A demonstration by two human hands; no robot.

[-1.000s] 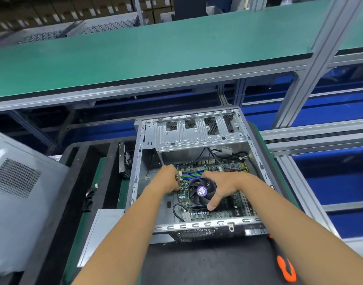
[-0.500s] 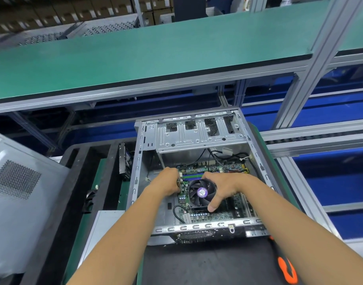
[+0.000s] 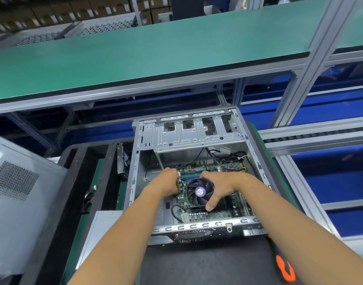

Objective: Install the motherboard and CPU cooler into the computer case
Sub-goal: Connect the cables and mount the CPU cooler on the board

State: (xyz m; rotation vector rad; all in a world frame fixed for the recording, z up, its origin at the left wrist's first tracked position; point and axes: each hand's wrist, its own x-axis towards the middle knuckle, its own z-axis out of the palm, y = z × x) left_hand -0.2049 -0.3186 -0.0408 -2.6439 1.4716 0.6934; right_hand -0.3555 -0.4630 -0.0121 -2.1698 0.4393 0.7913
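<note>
Right hand (image 3: 219, 187) spread wide over the CPU cooler (image 3: 199, 192), thumb and fingers clasping its black fan frame from the right. Left hand (image 3: 167, 183) curled at the left edge of the motherboard (image 3: 223, 210), gripping there; exact hold hidden. Both seated low inside the open computer case (image 3: 197, 132), walled by metal on all sides, drive cage above.

Computer assembly line, factory floor.
Long green-matted workbench (image 3: 135, 58) on grey aluminium framing (image 3: 312, 64); stacked brown cardboard cartons (image 3: 53, 13) behind.
</note>
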